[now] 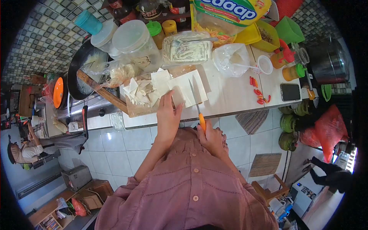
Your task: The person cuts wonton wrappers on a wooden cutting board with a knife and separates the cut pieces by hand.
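My right hand [212,136] is closed round the orange handle of a knife [194,94], whose blade lies over a flat pale sheet [188,89] on a wooden board [142,111]. At the sheet's lower left edge rests my left hand [169,115], fingers apart, its fingertips touching the sheet. Left of it on the board is a pile of cut pale pieces [141,92], some square and some triangular.
Behind the board stand a plastic tub [186,50], a plastic bag [231,57] and lidded jars [132,38]. A black pan [82,73] is at the left. Red chillies [258,92] and a phone [290,92] lie at the right. Two people [27,151] [326,174] are farther off.
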Demonstrator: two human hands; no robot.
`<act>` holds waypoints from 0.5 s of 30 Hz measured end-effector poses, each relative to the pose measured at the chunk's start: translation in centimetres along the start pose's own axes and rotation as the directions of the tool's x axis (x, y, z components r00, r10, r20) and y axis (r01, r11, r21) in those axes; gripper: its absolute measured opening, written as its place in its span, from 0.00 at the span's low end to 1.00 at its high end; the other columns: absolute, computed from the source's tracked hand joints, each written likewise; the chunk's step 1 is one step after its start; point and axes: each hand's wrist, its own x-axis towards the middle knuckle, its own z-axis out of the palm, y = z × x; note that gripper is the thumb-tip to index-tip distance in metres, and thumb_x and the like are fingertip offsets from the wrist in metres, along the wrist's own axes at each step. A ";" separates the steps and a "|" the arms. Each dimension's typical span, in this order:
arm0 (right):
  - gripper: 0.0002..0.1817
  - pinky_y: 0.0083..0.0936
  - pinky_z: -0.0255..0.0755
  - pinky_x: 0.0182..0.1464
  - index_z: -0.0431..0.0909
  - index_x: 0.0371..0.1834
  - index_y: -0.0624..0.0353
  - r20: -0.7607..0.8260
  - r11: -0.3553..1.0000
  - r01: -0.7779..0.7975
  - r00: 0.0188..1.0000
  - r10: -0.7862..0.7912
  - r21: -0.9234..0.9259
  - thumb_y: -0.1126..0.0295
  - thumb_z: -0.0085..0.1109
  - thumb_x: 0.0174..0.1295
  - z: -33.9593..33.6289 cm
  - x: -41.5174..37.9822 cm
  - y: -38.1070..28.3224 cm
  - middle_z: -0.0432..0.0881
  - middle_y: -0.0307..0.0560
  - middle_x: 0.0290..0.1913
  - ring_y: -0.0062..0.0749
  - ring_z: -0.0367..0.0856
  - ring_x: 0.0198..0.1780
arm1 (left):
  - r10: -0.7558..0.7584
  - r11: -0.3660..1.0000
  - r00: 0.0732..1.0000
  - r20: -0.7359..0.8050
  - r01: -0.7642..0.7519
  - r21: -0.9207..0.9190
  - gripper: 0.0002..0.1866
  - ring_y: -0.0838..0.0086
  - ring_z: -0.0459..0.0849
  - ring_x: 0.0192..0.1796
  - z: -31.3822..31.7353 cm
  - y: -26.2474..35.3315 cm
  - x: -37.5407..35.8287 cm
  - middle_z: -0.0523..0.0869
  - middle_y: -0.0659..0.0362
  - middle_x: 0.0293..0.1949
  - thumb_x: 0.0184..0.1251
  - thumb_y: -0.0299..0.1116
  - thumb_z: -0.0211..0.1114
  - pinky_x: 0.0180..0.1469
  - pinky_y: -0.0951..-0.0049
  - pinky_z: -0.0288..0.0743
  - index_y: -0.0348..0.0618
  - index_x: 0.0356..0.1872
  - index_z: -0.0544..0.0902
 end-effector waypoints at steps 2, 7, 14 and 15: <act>0.15 0.46 0.72 0.23 0.64 0.38 0.60 0.037 0.999 -0.016 0.999 0.014 0.038 0.58 0.49 0.66 -0.1 0.1 0.0 0.77 0.56 0.18 0.55 0.79 0.22 | -0.030 0.999 0.999 -0.011 0.029 -0.032 0.23 0.68 0.82 0.37 -0.7 1.1 -0.5 0.78 0.50 0.46 0.57 0.21 0.64 0.33 0.74 0.81 0.36 0.56 0.71; 0.15 0.47 0.72 0.22 0.64 0.38 0.60 0.030 0.999 0.022 0.999 -0.023 0.043 0.59 0.50 0.66 0.1 0.0 0.2 0.76 0.56 0.16 0.55 0.78 0.20 | -0.012 1.000 0.999 -0.045 0.011 -0.029 0.21 0.67 0.82 0.40 -2.2 1.1 -1.8 0.78 0.50 0.48 0.60 0.21 0.61 0.35 0.73 0.80 0.37 0.56 0.71; 0.15 0.46 0.69 0.21 0.64 0.41 0.60 0.065 0.995 -0.016 0.998 0.009 0.097 0.60 0.50 0.66 0.8 -0.1 0.3 0.76 0.58 0.18 0.58 0.77 0.20 | 0.017 0.991 0.999 -0.032 -0.013 0.133 0.17 0.55 0.79 0.45 -3.4 0.5 -2.0 0.79 0.48 0.46 0.63 0.21 0.54 0.45 0.62 0.73 0.38 0.54 0.74; 0.15 0.45 0.69 0.20 0.64 0.42 0.61 0.061 0.996 -0.001 0.998 -0.005 0.094 0.60 0.50 0.66 0.8 -0.1 0.3 0.76 0.58 0.18 0.58 0.77 0.20 | 0.062 0.987 0.996 -0.065 -0.051 0.150 0.17 0.54 0.78 0.46 -3.4 0.5 -1.9 0.79 0.48 0.46 0.62 0.20 0.54 0.48 0.61 0.72 0.38 0.53 0.74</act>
